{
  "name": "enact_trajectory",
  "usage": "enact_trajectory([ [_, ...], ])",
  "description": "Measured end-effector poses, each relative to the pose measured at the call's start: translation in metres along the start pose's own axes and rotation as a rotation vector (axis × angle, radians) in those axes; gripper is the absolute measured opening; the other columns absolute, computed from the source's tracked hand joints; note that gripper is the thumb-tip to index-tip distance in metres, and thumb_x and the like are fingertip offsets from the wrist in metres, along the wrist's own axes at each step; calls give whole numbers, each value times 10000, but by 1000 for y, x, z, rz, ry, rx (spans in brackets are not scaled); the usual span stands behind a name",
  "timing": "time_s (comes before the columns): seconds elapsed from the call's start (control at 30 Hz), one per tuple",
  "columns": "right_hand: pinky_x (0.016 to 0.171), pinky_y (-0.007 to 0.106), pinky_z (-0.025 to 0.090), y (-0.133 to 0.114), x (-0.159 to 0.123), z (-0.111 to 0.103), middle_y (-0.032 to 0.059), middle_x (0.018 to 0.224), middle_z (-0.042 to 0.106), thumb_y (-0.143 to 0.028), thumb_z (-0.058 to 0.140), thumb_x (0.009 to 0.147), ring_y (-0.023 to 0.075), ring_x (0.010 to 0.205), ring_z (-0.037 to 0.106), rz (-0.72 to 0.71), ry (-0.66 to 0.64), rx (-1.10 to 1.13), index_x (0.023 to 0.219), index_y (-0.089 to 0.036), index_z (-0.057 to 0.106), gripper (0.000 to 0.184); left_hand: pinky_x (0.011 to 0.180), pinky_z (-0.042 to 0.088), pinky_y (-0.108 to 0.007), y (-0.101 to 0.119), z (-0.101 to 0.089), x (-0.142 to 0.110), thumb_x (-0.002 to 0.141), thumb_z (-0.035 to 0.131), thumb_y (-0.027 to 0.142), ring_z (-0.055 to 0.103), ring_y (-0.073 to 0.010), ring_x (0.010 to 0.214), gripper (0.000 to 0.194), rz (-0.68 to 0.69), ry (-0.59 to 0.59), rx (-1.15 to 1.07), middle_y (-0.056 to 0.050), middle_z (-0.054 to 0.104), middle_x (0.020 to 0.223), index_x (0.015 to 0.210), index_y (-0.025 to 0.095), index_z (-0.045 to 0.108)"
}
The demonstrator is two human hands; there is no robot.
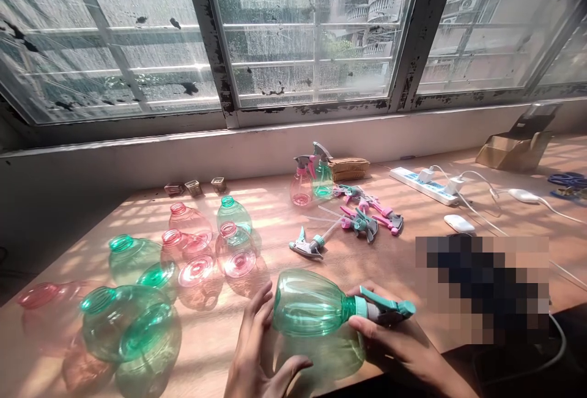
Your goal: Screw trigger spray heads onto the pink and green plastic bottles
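A clear green spray bottle (309,306) lies on its side in the air above the near edge of the table, its base to the left. My right hand (389,340) grips it at the neck, around the teal-and-grey spray head (385,308). Beside the base is my left hand (261,349), fingers and thumb apart; whether its fingertips touch the bottle I cannot tell. Farther back, a loose teal-and-white spray head (309,244) rests on the table, and behind it lies a pile of pink and teal spray heads (362,217).
Several topless green bottles (132,324) and pink bottles (236,251) stand at left. Two complete spray bottles (301,187) are at the back, near a cardboard piece (351,169). A power strip (422,185) with cables, a white case (459,223) and blue scissors (567,180) lie right.
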State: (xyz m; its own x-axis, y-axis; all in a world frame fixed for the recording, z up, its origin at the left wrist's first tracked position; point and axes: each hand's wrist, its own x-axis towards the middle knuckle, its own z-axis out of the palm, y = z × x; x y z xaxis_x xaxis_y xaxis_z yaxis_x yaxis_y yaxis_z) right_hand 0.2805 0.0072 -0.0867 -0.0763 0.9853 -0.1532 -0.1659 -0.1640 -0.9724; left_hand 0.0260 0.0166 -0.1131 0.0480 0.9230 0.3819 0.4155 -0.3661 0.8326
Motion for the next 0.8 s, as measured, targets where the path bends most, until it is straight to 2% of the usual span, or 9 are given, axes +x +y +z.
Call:
enact_trajectory([
  [0.07, 582, 285, 407, 0, 1, -1, -34, 707, 623, -500, 847, 791, 159, 613, 522, -59, -23, -42, 988, -254, 738, 333, 1166, 475, -555, 0, 0, 0, 849, 767, 591, 465, -403, 1484, 622, -17, -5, -19, -131, 502, 1578, 1386, 310, 629],
  [0.13, 622, 290, 424, 0, 2, -2, -11, 795, 689, -470, 853, 778, 176, 671, 561, -97, -23, -105, 964, -252, 753, 304, 1104, 534, -523, 2, 0, 0, 924, 646, 633, 509, -389, 1446, 528, -63, 11, -41, -144, 488, 1587, 1321, 285, 658],
  [0.23, 609, 284, 424, 2, 3, -2, -15, 775, 685, -478, 860, 759, 176, 657, 563, -75, -21, -97, 966, -258, 754, 320, 1009, 595, -448, 3, 1, 0, 993, 551, 581, 583, -351, 1367, 410, -111, 39, -31, -128, 508, 1569, 1235, 283, 693],
  [0.33, 544, 277, 404, 5, 3, -1, -53, 641, 569, -550, 866, 740, 155, 561, 505, 18, 22, 2, 1008, -259, 735, 417, 961, 612, -393, 1, 3, -1, 997, 572, 514, 588, -327, 1362, 339, -67, 45, -8, -93, 518, 1558, 1250, 324, 696],
  [0.43, 510, 280, 377, 7, 3, 0, -76, 587, 496, -601, 884, 711, 150, 524, 466, 93, 73, 45, 1038, -237, 716, 517, 1019, 590, -402, -2, 3, -2, 983, 619, 490, 564, -322, 1399, 336, -12, 38, -2, -73, 523, 1556, 1289, 362, 675],
  [0.53, 519, 275, 368, 6, 2, 0, -49, 650, 546, -606, 871, 731, 153, 570, 483, 40, 48, 33, 1033, -224, 717, 510, 1125, 522, -462, -3, 2, -3, 917, 700, 577, 514, -351, 1453, 482, 0, 11, -1, -85, 536, 1557, 1344, 360, 652],
  [0.63, 525, 259, 357, 6, 2, 1, -31, 706, 589, -563, 869, 751, 139, 594, 481, -40, -26, 8, 964, -213, 723, 434, 1129, 517, -484, -1, 0, -3, 921, 639, 663, 519, -372, 1448, 533, -54, 18, -49, -126, 525, 1569, 1308, 299, 680],
  [0.7, 513, 256, 358, 7, 2, 2, -51, 644, 571, -552, 886, 730, 128, 546, 466, -14, -33, 31, 976, -216, 720, 448, 1062, 571, -454, 0, -1, -3, 960, 572, 659, 568, -365, 1401, 506, -105, 32, -67, -143, 510, 1580, 1246, 264, 708],
  [0.8, 496, 266, 415, 10, 2, 3, -66, 574, 572, -588, 911, 681, 151, 510, 517, 91, 75, 59, 1063, -225, 711, 564, 1013, 601, -397, 0, 0, -5, 988, 569, 596, 598, -329, 1365, 429, -102, 40, -54, -118, 518, 1571, 1238, 283, 722],
])
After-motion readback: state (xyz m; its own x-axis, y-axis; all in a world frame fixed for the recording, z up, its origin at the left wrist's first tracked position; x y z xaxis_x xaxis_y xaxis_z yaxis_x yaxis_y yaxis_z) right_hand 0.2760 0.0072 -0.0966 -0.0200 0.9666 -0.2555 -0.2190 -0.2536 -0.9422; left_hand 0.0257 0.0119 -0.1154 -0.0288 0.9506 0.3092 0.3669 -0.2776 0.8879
